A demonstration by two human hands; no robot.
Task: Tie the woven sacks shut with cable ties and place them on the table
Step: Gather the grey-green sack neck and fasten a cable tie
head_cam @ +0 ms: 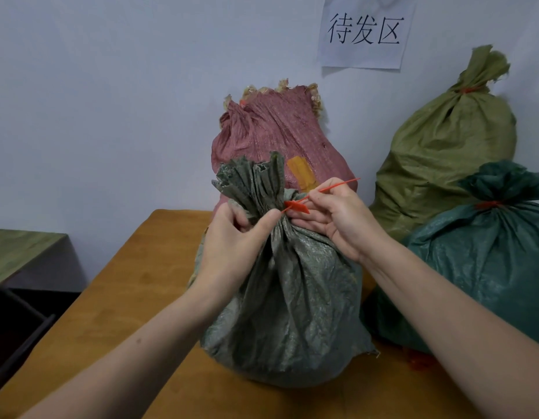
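The grey sack (286, 313) stands upright on the table (126, 297), near its front edge. Its mouth is gathered into a pleated neck that fans out above. The neck is held by the left grip (235, 237): the fingers are curled round the bunched cloth and the thumb is pressed against its front, just below the fan.

A red tie (296, 207) lies at the right side of the neck, with its flat tag touching the cloth. Its thin tail is pinched between thumb and forefinger of the right grip (337, 219). The other fingers of that grip are loosely curled beneath, against the sack's shoulder.

The tie's long axis runs from the neck, at lower left, up and to the right, and its free tip is seen beyond the pinching fingers. The tail thus points away from the left grip and is held by the right one, which is the nearer. Whether a loop has been passed round the neck and through the head cannot be told, since that part is hidden by cloth and thumb. If it has, tightening would probably be done by a pull along that same axis, away from the neck, with the neck steadied by the left grip.

A pink sack (277, 131), an olive sack (443, 140) and a teal sack (489, 267) are seen behind and to the right, by the wall. The olive and teal necks are closed with red ties; on the pink one only a speck of red shows. That much of the task is judged done. A paper sign (365, 31) is fixed to the wall above.
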